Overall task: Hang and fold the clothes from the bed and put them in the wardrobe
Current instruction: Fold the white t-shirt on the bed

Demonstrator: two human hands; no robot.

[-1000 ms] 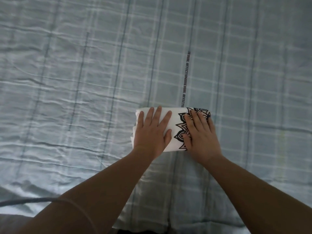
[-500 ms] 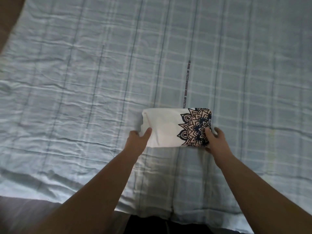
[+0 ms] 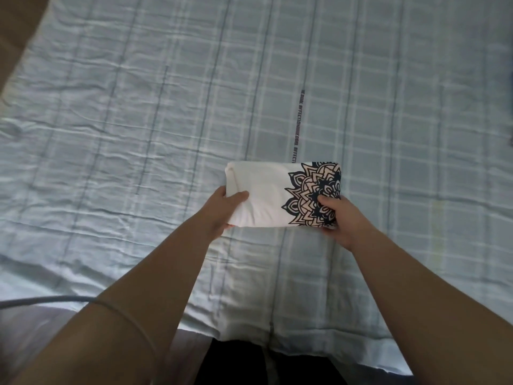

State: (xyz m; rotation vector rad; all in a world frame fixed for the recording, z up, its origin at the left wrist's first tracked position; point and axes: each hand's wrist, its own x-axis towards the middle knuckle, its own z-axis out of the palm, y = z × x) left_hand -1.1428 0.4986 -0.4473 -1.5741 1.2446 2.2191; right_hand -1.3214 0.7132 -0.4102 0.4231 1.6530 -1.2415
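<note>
Fold appears complete. My left grip (image 3: 223, 211) and right grip (image 3: 342, 218) pinch both ends of the folded shirt (image 3: 266, 195). Next: lift level, carry to wardrobe.

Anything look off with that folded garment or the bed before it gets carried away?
Nothing serious. The folded white garment is compact, gripped at its ends by the left hand and right hand. Its left end shows slightly uneven layers. The bed sheet is creased, with a faint yellowish streak to the right.
</note>
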